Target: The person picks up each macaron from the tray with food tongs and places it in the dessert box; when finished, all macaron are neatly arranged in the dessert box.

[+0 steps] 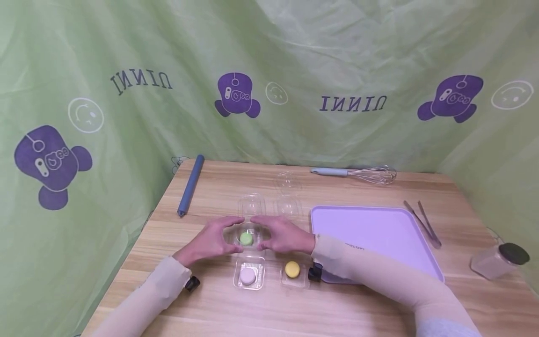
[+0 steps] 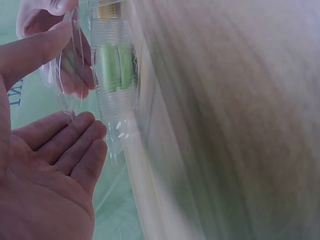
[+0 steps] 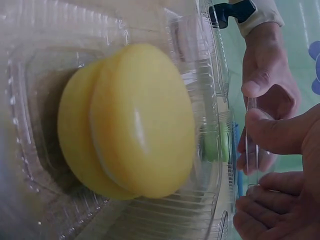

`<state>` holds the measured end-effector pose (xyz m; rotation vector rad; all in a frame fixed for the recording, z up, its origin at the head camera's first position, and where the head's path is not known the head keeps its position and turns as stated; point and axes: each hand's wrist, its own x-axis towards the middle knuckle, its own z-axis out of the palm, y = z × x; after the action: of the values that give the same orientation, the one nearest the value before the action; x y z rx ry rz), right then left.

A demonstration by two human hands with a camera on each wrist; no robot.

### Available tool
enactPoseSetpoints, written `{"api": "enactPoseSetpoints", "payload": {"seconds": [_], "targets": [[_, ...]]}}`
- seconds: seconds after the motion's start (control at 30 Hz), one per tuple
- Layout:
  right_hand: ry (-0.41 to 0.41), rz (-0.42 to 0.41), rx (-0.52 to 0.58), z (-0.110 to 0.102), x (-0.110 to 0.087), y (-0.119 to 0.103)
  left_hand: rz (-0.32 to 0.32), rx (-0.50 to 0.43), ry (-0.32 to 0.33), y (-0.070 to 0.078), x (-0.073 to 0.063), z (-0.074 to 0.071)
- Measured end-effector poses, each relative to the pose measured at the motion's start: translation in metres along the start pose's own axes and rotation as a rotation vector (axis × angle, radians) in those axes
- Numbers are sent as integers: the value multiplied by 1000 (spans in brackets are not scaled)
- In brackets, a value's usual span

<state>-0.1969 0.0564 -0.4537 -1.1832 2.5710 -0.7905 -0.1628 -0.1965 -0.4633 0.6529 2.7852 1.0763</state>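
Observation:
Above a green macaron [image 1: 246, 238] in its clear plastic box [image 2: 102, 30], a thin clear plastic lid [image 3: 251, 137] is held between both hands. My left hand [image 1: 212, 241] grips one side of it, thumb opposite the fingers. On the other side my right hand [image 1: 284, 234] grips the lid in the same manner. Nearer to me, a pale lilac macaron [image 1: 247, 275] sits in a clear box [image 1: 259, 281]. To its right lies a yellow macaron [image 1: 292, 269] in another clear box [image 1: 294, 283], just below the right wrist.
Clear domed plastic pieces [image 1: 287, 206] stand farther back. A purple tray [image 1: 358, 224] occupies the right, with metal tongs [image 1: 425, 224] beside it and a dark-lidded jar [image 1: 497, 260] beyond. A blue rod [image 1: 191, 185] lies at left, a whisk [image 1: 353, 173] at the back edge.

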Motion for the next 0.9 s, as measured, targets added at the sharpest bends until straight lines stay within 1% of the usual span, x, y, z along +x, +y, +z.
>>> {"api": "enactPoseSetpoints", "payload": {"seconds": [0.17, 0.27, 0.4, 0.53, 0.67, 0.9], "targets": [[-10, 21, -20, 2, 2, 1, 2, 6, 4, -1, 2, 2], [-20, 34, -21, 4, 3, 2, -17, 6, -8, -2, 2, 3], [-27, 27, -33, 5, 5, 3, -45, 6, -20, -3, 3, 7], [-37, 11, -32, 3, 6, 2, -76, 25, -18, -2, 4, 9], [-54, 12, -28, 2, 7, 1, -106, 32, -18, -2, 4, 12], [-78, 13, -77, 4, 12, 1, -125, 40, -27, -1, 5, 11]]}}
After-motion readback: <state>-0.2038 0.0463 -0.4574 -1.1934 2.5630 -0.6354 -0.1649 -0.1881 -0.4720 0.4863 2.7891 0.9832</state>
